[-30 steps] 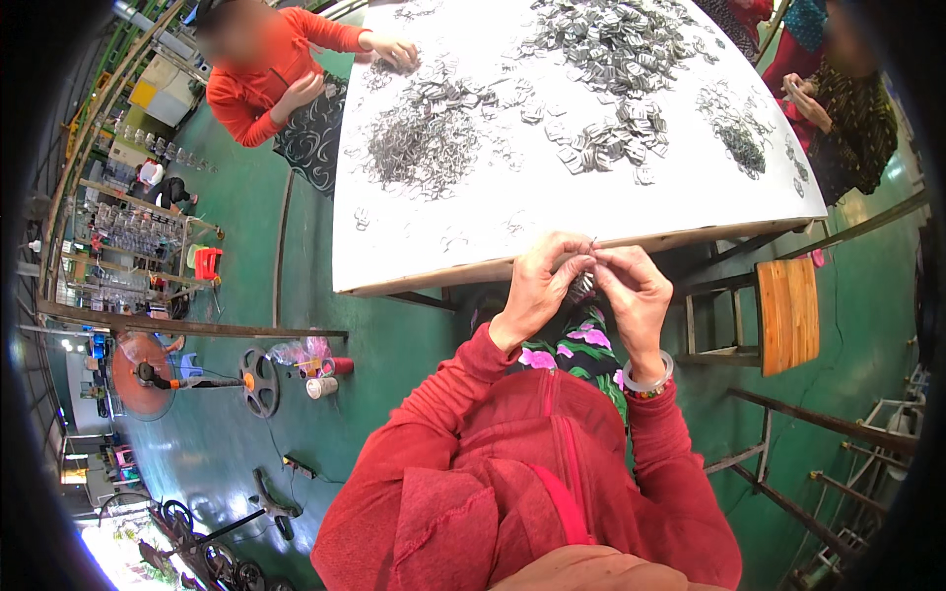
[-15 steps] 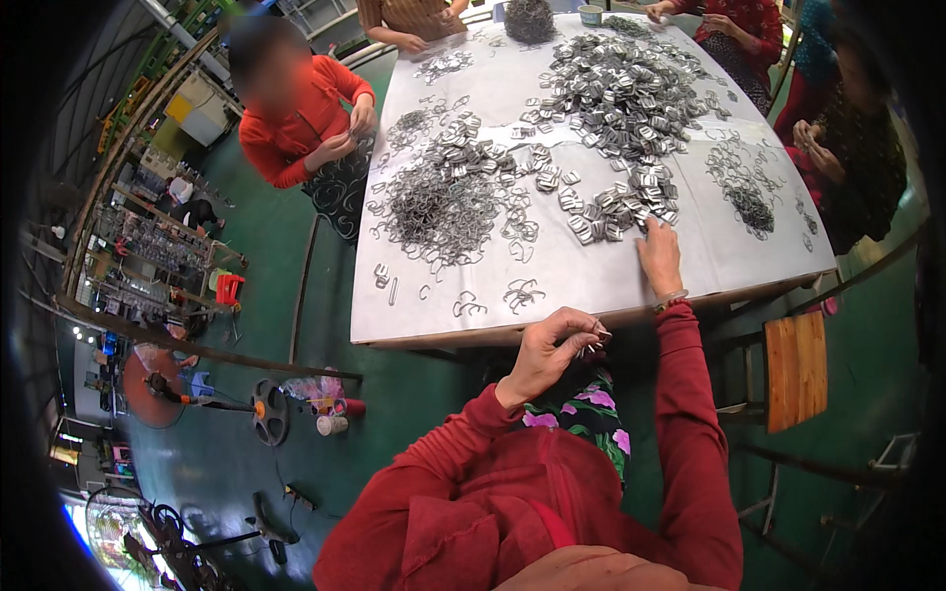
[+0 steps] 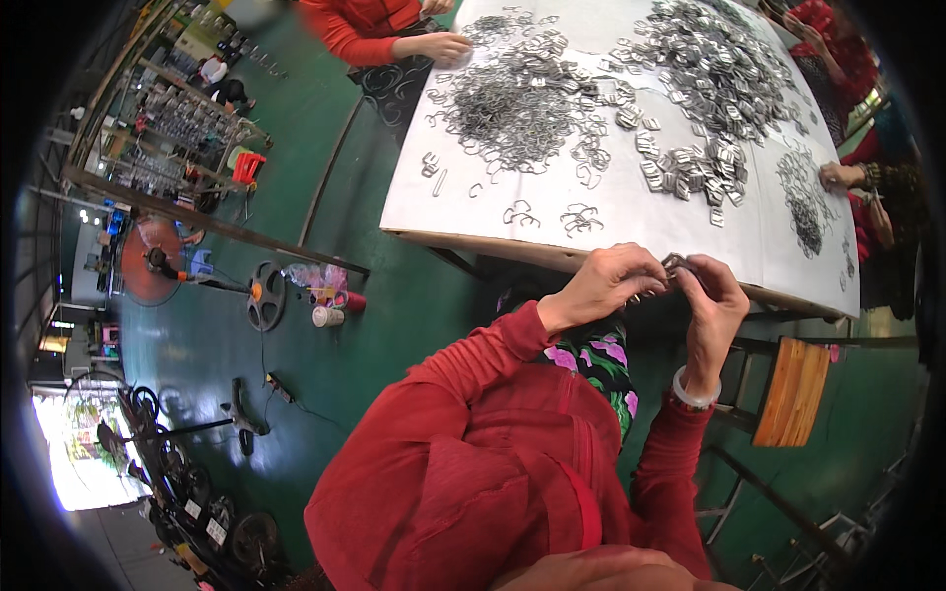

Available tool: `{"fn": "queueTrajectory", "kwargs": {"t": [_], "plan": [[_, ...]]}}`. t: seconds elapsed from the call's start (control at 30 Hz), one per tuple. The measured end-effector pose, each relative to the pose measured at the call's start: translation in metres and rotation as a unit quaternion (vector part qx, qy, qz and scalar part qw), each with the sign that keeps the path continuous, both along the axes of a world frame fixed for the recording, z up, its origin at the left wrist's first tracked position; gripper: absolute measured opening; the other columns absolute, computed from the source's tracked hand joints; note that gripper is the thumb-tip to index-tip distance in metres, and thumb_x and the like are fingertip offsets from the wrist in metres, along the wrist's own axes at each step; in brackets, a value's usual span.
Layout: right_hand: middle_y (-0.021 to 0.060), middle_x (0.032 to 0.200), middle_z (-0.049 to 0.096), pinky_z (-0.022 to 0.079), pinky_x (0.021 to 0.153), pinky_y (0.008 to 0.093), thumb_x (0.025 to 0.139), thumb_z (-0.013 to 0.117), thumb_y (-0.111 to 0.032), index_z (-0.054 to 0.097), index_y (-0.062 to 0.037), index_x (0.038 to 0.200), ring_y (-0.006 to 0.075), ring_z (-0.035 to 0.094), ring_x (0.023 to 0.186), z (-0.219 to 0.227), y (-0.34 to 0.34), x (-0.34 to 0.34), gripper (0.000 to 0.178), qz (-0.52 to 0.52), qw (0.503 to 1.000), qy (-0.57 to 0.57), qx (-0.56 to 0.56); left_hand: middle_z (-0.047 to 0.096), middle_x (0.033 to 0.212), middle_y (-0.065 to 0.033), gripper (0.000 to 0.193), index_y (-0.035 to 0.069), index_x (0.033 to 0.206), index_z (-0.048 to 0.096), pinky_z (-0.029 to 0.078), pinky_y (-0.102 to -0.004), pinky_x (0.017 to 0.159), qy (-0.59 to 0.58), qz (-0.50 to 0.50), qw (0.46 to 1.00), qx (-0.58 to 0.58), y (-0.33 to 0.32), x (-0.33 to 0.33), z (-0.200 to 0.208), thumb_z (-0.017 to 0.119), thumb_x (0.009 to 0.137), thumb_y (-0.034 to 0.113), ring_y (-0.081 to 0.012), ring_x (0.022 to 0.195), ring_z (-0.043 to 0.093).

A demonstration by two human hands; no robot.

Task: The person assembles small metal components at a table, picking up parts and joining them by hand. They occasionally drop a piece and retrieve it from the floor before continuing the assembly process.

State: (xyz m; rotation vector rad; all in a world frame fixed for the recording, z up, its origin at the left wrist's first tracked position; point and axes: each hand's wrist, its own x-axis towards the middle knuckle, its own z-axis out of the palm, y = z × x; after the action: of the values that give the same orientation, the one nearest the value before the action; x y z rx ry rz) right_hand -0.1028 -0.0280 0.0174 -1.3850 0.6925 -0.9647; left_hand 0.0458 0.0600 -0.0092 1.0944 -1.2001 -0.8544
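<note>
Just in front of the table's near edge, my left hand (image 3: pixel 613 283) and my right hand (image 3: pixel 711 303) meet with fingertips close together. Between them is a small grey metal buckle (image 3: pixel 673 263), pinched by my right fingers. My left fingers are closed on small shiny metal pieces, partly hidden, whose exact shape I cannot make out. On the white-covered table (image 3: pixel 680 241) beyond lie a heap of flat metal buckles (image 3: pixel 705 172) and a tangled pile of thin bent wire rings (image 3: pixel 517 118). Two little groups of wire rings (image 3: pixel 581 219) lie closer to the edge.
A co-worker's hand (image 3: pixel 445 46) touches rings at the far left; another's hand (image 3: pixel 840 177) is by a wire pile (image 3: pixel 808 202) on the right. A wooden stool (image 3: pixel 791 392) stands right of me. Left on the green floor are a fan (image 3: pixel 153 261) and a cup (image 3: pixel 327 316).
My right hand has come back from the buckle heap to my left hand, bringing a buckle. The view has shifted, and the co-worker at left now reaches onto the table.
</note>
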Motion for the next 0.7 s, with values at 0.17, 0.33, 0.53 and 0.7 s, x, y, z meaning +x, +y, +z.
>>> {"fn": "queueTrajectory", "kwargs": {"t": [0.17,0.33,0.53,0.7], "plan": [[0.0079,0.083,0.066,0.050,0.069,0.0223,0.076,0.067,0.009,0.065,0.0040,0.095,0.0122,0.063,0.075,0.001,0.004,0.002,0.020,0.007,0.999,-0.025,0.023,0.062,0.080,-0.0069,0.008,0.003,0.086,0.064,0.047,-0.0317,0.069,-0.107,0.084,0.988,-0.075,0.003,0.004,0.004,0.066,0.079,0.005,-0.0213,0.077,0.059],[0.0097,0.083,0.066,0.049,0.060,0.0220,0.076,0.067,0.010,0.064,0.0046,0.095,0.0118,0.060,0.066,-0.010,0.012,0.012,0.020,-0.024,0.996,-0.071,0.054,0.064,0.080,-0.0047,0.008,0.004,0.087,0.064,0.048,-0.0305,0.073,-0.218,0.091,0.969,-0.075,0.000,0.010,-0.005,0.067,0.079,0.005,-0.0188,0.079,0.061],[0.0104,0.083,0.066,0.050,0.059,0.0214,0.077,0.066,0.011,0.064,0.0048,0.093,0.0118,0.060,0.065,-0.026,0.016,0.025,0.018,-0.039,0.988,-0.123,0.081,0.065,0.100,-0.0045,0.026,0.004,0.104,0.062,0.046,-0.0308,0.083,-0.051,0.098,0.994,-0.023,0.004,0.018,-0.021,0.067,0.079,0.006,-0.0161,0.086,0.061],[0.0092,0.081,0.064,0.050,0.058,0.0210,0.076,0.066,0.011,0.064,0.0049,0.092,0.0114,0.059,0.065,-0.019,0.017,0.022,0.017,-0.013,0.991,-0.114,0.070,0.067,0.080,-0.0132,0.018,-0.001,0.085,0.063,0.049,-0.0305,0.063,-0.292,0.342,0.885,0.122,-0.031,0.130,-0.046,0.061,0.087,0.016,-0.0223,0.063,0.062]]}}
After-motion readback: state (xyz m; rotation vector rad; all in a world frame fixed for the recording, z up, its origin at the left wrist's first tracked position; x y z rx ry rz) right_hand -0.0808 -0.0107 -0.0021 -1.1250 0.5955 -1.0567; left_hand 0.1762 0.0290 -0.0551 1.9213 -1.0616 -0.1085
